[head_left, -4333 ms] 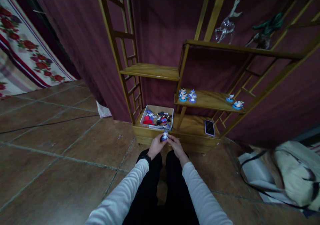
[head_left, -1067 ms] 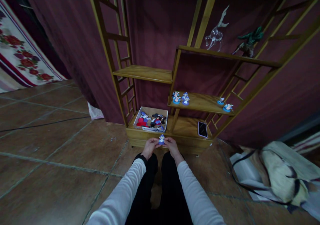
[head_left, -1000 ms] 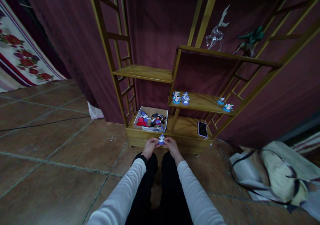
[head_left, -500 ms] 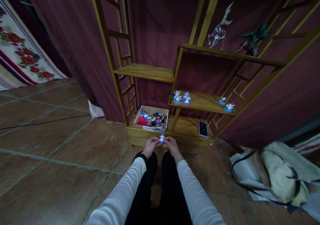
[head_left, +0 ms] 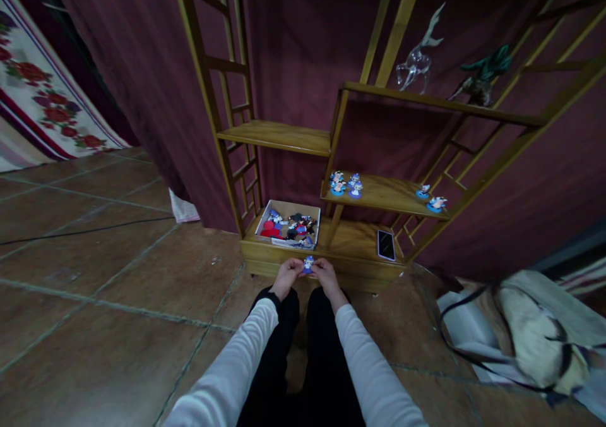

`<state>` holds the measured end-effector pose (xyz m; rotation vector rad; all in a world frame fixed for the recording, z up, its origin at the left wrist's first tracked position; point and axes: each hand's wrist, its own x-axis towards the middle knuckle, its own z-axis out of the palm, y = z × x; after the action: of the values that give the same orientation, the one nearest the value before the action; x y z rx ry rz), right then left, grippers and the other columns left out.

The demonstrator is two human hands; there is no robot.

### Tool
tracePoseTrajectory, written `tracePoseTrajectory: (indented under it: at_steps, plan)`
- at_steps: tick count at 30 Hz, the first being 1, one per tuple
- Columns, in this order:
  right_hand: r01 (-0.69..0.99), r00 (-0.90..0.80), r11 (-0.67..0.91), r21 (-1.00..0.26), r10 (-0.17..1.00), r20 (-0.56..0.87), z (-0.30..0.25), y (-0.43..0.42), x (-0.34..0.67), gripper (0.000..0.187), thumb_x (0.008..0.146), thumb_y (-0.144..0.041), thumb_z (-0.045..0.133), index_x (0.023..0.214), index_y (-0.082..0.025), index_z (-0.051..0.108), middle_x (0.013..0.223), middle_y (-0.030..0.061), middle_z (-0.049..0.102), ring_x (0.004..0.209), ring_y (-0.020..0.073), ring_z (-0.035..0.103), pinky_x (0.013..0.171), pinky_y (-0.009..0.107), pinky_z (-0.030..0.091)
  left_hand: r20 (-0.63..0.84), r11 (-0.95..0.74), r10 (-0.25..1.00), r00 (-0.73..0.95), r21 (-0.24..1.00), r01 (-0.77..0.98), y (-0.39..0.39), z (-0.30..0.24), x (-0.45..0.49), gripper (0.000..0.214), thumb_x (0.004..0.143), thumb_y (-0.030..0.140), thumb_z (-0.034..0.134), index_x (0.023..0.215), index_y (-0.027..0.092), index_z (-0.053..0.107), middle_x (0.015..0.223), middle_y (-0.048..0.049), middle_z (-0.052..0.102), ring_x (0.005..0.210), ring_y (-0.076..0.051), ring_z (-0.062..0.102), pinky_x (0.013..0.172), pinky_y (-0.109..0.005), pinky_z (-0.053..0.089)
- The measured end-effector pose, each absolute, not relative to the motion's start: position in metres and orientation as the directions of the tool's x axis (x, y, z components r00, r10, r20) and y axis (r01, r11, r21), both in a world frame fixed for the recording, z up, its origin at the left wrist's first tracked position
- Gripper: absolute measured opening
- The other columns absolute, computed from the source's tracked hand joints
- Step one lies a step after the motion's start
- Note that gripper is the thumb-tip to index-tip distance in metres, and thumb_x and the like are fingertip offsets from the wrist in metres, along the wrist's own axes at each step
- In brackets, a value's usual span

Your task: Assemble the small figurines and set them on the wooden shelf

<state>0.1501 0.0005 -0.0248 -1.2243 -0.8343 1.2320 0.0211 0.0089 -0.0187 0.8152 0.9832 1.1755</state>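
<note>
A small purple-and-white toy figurine [head_left: 308,264] is upright between my hands, above my knees and in front of the low shelf. My left hand [head_left: 288,276] pinches it from the left, and my right hand [head_left: 326,275] closes on its right side. Just beyond them, an open cardboard box [head_left: 260,226] holds a jumble of small figures, red, black and purple among them. On the shelf board to the right stand two purple figurines [head_left: 355,189], beside blue-based figurines [head_left: 338,188]. Two more blue-based figurines [head_left: 435,204] stand at that board's right end.
A phone [head_left: 386,245] lies on the lowest wooden shelf [head_left: 350,240]. Higher up stand a clear glass deer [head_left: 416,64] and a dark green ornament [head_left: 487,73]. Bags [head_left: 525,326] rest on the tiled floor at right. A cable [head_left: 95,230] crosses the floor at left.
Both hands keep hold of the figurine, which looks slightly turned or tilted. The whole view has shifted a little.
</note>
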Motion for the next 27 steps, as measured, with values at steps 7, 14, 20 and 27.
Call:
tracePoseTrajectory:
  at_steps: [7, 14, 20, 27]
  plan:
    - [-0.13, 0.192, 0.025, -0.991, 0.981, -0.001, -0.0276, 0.0011, 0.1529, 0.02, 0.053, -0.026, 0.068, 0.069, -0.021, 0.058, 0.072, -0.0032, 0.065, 0.073, 0.0151, 0.059, 0.075, 0.029, 0.046, -0.156, 0.195, 0.979, 0.131, 0.897, -0.397, 0.0081, -0.0179, 0.0197, 0.031, 0.048, 0.022, 0.08, 0.07, 0.016, 0.059, 0.067, -0.0005, 0.064, 0.064, -0.013, 0.059, 0.066, -0.026, 0.047]
    - [-0.175, 0.189, 0.066, -0.982, 0.981, 0.032, -0.0219, -0.0024, 0.151, 0.02, 0.055, -0.026, 0.068, 0.072, -0.021, 0.059, 0.08, -0.0005, 0.067, 0.08, 0.017, 0.061, 0.081, 0.032, 0.046, -0.156, 0.206, 0.976, 0.149, 0.882, -0.425, 0.0108, -0.0184, 0.019, 0.03, 0.049, 0.022, 0.08, 0.071, 0.015, 0.061, 0.069, -0.0018, 0.066, 0.065, -0.013, 0.06, 0.068, -0.026, 0.047]
    - [-0.171, 0.195, 0.003, -0.985, 0.98, -0.03, -0.0234, -0.0033, 0.1521, 0.022, 0.06, -0.035, 0.066, 0.075, -0.02, 0.063, 0.077, 0.0002, 0.066, 0.075, 0.0159, 0.06, 0.075, 0.031, 0.05, -0.223, 0.256, 0.967, 0.126, 0.852, -0.456, 0.0122, -0.0211, 0.0197, 0.028, 0.052, 0.022, 0.08, 0.072, 0.014, 0.063, 0.071, -0.0041, 0.066, 0.065, -0.013, 0.061, 0.065, -0.025, 0.048]
    - [-0.274, 0.197, -0.026, -0.961, 0.977, -0.083, -0.0204, -0.0063, 0.1509, 0.027, 0.06, -0.041, 0.068, 0.074, -0.018, 0.064, 0.079, 0.0018, 0.066, 0.074, 0.0157, 0.063, 0.073, 0.033, 0.054, -0.252, 0.274, 0.961, 0.11, 0.845, -0.46, 0.0111, -0.0188, 0.0199, 0.024, 0.057, 0.024, 0.078, 0.072, 0.012, 0.065, 0.074, -0.0067, 0.067, 0.067, -0.013, 0.062, 0.066, -0.025, 0.049]
